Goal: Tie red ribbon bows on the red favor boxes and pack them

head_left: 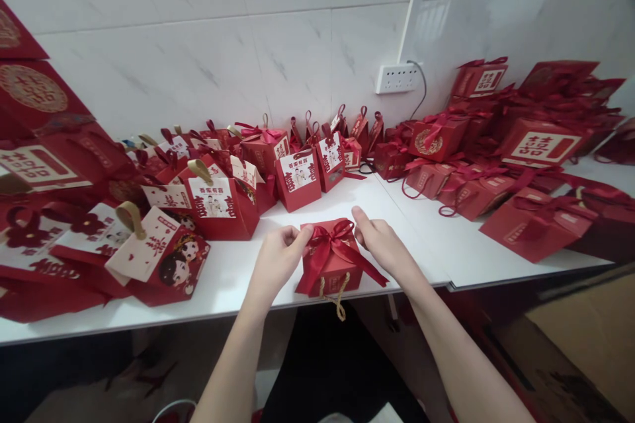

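Note:
A small red gift box [331,272] stands at the table's front edge, right before me. Across its top lies a dark red satin ribbon bow [333,241], its tails hanging down both sides. A twisted gold cord handle [340,301] droops over the front face and past the edge. My left hand [280,258] is closed, thumb and fingers pinched at the bow's left loop. At the box's upper right is my right hand [380,241], its thumb raised and apart from the curled fingers; nothing shows between them.
Red and white gift boxes with handles [213,205] crowd the left and back of the white table [411,238]. More red ribboned boxes [538,221] are piled at the right. A power strip [397,78] with a grey cable is on the tiled wall [292,46].

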A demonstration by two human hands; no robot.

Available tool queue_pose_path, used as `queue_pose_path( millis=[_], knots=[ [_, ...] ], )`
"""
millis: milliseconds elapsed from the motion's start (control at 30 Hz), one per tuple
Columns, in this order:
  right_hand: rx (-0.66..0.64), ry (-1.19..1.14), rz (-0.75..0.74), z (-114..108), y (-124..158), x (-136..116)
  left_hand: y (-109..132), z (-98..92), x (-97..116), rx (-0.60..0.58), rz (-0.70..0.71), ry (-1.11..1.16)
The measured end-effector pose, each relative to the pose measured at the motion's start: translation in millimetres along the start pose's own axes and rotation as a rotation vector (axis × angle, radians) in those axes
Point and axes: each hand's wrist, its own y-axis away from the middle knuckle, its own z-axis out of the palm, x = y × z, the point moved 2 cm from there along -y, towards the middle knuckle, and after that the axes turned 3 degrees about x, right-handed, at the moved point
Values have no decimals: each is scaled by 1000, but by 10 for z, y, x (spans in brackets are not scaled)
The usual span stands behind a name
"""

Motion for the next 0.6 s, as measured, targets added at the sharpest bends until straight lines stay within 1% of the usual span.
queue_pose_path(
  millis=[67, 200, 267, 333, 433, 600],
  knots=[
    [-24, 5, -4, 3, -33, -25, -4, 0, 10, -12, 8, -10],
    [-73, -24, -121, 34, -86, -39, -23, -1, 9, -28, 32, 16],
    [-112, -118, -175, 40, -80, -35, -26, -2, -12, -28, 26, 42],
    [-148, -233, -198, 31, -52, -26, -19, -3, -43, -20, 22, 71],
    [-203, -340, -182, -1, 10, 5, 6, 6, -99, -15, -1, 147],
    [-256, -388, -126, -36, 51, 87, 41, 50, -170, -62, -69, 288]
  ],
)
